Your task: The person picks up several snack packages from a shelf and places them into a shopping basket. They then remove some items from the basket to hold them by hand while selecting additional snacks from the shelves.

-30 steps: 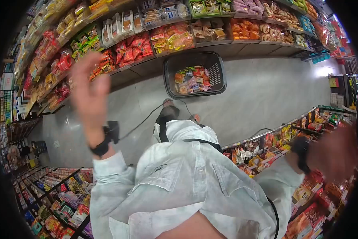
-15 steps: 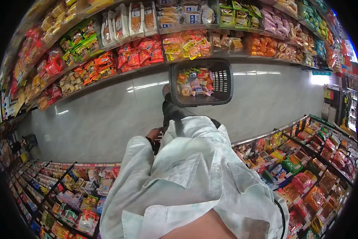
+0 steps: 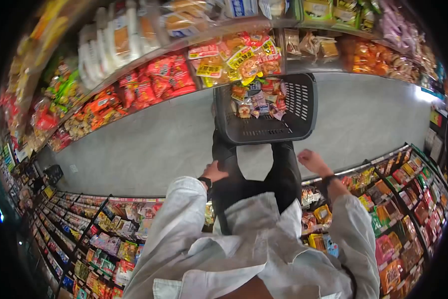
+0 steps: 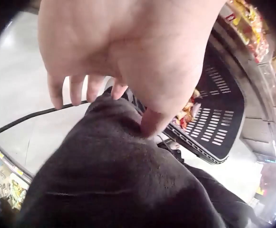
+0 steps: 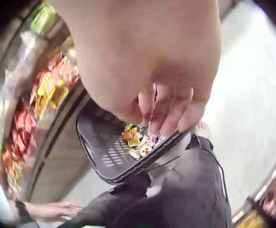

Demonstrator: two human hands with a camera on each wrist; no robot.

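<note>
The left hand lay loose on a dark cloth knee. The right hand hung loosely curled, holding nothing, near the holey plastic basket on the smooth floor.

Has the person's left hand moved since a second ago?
Yes. The left hand dropped from up by the snack shelves down onto the dark trouser leg.
</note>
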